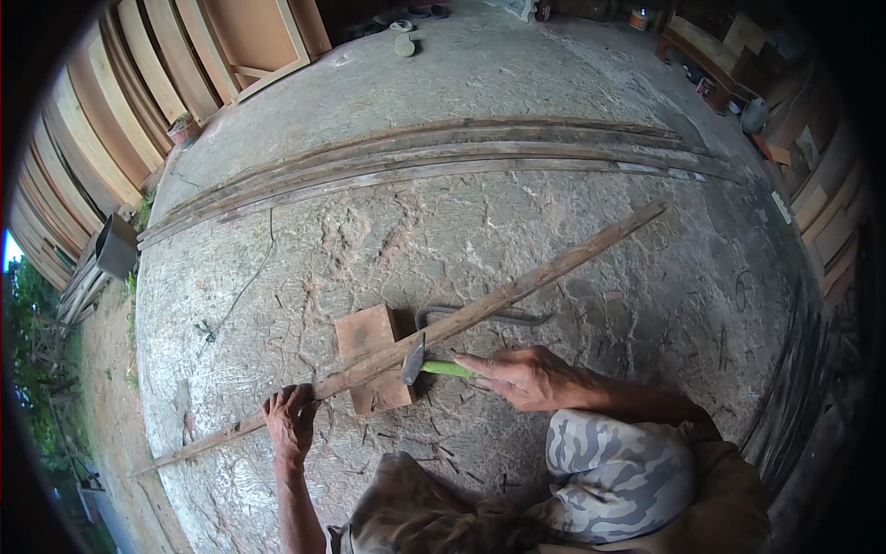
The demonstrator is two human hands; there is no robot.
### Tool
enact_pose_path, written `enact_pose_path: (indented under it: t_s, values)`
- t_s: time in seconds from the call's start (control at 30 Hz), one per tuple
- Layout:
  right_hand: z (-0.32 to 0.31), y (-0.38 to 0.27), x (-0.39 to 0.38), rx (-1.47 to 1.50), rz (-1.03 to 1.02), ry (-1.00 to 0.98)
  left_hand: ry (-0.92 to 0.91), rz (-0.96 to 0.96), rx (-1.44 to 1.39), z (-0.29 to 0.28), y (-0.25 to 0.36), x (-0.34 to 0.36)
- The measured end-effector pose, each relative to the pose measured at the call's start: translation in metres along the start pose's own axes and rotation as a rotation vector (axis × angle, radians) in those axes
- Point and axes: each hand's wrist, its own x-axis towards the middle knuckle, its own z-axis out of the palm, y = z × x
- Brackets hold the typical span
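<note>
A long, weathered wooden strip (544, 274) slants from the lower left up to the right, resting across a square wood block (366, 330) on the floor. My left hand (291, 420) is closed around the strip, left of the block. In my right hand (526, 377) is a hammer (415, 362) with a green handle, gripped along that handle. The hammer's metal head lies against the strip's near side, above the block. Behind the strip, a curved metal pry bar (517, 319) lies on the floor, partly hidden by the wood.
Several long wood strips (443, 152) lie side by side across the floor farther off. Loose nails (446, 452) are scattered near the block. A thin cord (263, 263) lies at the left. Planks (120, 111) lean at the far left, and a wooden bench (706, 55) stands at the far right.
</note>
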Motion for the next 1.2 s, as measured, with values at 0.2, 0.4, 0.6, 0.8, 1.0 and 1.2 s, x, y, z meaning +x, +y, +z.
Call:
enact_pose_path:
  t_s: [0.2, 0.4, 0.6, 0.8, 1.0, 1.2]
  values:
    - [-0.015, 0.006, -0.002, -0.025, 0.159, 0.106, -0.061, -0.136, 0.133, -0.012, -0.088, -0.047]
    - [-0.024, 0.023, -0.012, -0.074, 0.405, 0.103, -0.107, -0.246, 0.19, -0.016, -0.147, -0.076]
    - [0.001, 0.047, -0.026, -0.161, 0.374, 0.009, -0.06, -0.222, 0.124, -0.006, -0.105, -0.06]
    - [0.012, 0.042, -0.011, -0.13, 0.309, 0.012, 0.04, 0.133, -0.134, 0.066, 0.062, 0.008]
    - [0.012, 0.022, 0.006, -0.092, 0.279, -0.075, -0.152, 0.09, -0.11, 0.093, 0.079, 0.031]
    - [0.017, 0.012, 0.05, -0.158, 0.145, -0.126, -0.028, 0.093, -0.163, 0.1, 0.075, 0.024]
